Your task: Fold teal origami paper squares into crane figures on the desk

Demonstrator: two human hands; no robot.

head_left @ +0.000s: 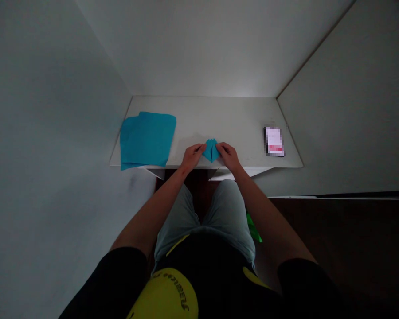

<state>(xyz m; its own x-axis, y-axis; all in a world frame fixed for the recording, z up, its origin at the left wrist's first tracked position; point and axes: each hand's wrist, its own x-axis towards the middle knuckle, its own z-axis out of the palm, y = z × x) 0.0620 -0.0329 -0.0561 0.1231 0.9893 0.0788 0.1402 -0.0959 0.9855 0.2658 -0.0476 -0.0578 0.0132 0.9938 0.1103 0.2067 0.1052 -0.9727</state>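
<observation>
A small folded piece of blue paper (212, 151) is held between my two hands just above the front part of the white table. It has a pointed lower end, a slit down its middle and small peaks along the top. My left hand (193, 156) pinches its left side between thumb and fingers. On the opposite side, my right hand (228, 155) grips the right edge in the same way. The fingertips partly cover both sides of the paper.
Several larger blue paper sheets (148, 139) lie overlapping on the table's left, reaching past its front edge. A phone-like object with a blurred screen (274, 141) rests at the right. The white table (199, 106) stands between walls. Something green (253, 228) shows beside my right leg.
</observation>
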